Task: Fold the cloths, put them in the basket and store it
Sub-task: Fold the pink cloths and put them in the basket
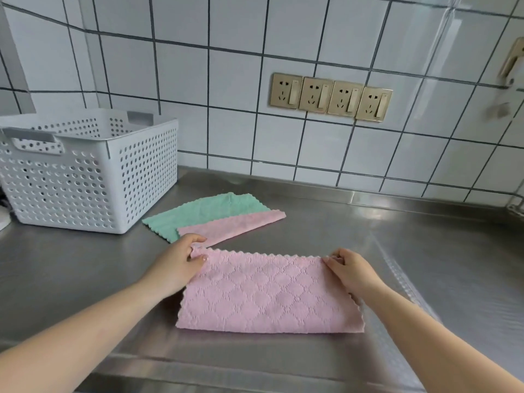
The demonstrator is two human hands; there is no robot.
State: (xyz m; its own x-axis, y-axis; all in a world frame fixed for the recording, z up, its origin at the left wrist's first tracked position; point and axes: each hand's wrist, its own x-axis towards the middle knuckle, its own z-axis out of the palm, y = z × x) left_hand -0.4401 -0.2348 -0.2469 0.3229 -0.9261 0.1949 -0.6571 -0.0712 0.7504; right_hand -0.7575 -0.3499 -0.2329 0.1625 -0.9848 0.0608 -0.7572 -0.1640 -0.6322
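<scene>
A pink cloth [269, 293] with a quilted diamond weave and scalloped edges lies folded double on the brushed stainless-steel desk [425, 251], its fold nearest the person. The left hand [181, 265] pinches the far left corner, fingers [198, 258] closed on the fabric; the right hand [351, 272] pinches the far right corner the same way. Just beyond, a flat green cloth [204, 211] rests on the desk with a second pink cloth [235, 225] overlapping its near edge, both with wavy borders. To the left stands a white plastic basket [85, 180], rectangular, its walls perforated with round holes and a cut-out handle. Behind, glossy white square tiles [198, 80] carry four gold-toned sockets [330, 100].
</scene>
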